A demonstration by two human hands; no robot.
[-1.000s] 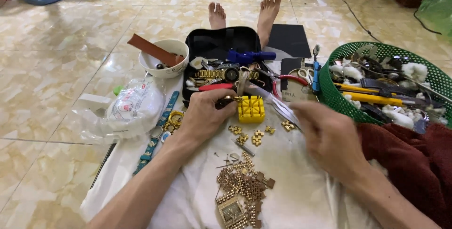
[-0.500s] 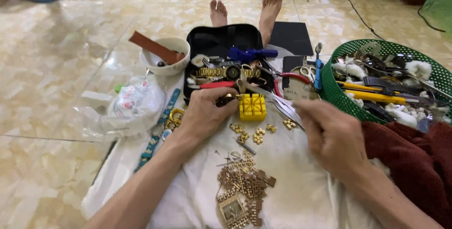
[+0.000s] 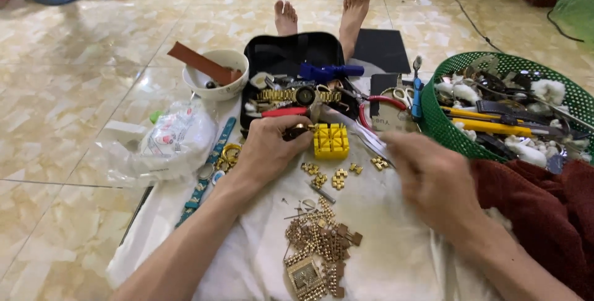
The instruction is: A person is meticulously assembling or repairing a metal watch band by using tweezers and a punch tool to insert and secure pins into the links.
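Note:
I sit on a tiled floor with a white cloth (image 3: 383, 245) over my lap. My left hand (image 3: 269, 149) pinches a small dark-and-gold watch part beside a yellow plastic holder block (image 3: 331, 141). My right hand (image 3: 433, 174) grips a thin silvery tool (image 3: 362, 134) whose tip points at the block. Loose gold bracelet links (image 3: 337, 177) lie scattered just below the block. A gold watch with its bracelet taken apart (image 3: 315, 251) rests lower on the cloth.
An open black case (image 3: 291, 60) behind the block holds a gold watch, red-handled pliers and a blue tool. A white bowl (image 3: 216, 75) sits left, a plastic bag (image 3: 167, 143) nearer. A green basket (image 3: 513, 106) of tools stands right. Dark red cloth (image 3: 544, 214) lies beside it.
My right hand has shifted slightly with the thin tool near the yellow block. My left hand stays by the block, still pinching the small part.

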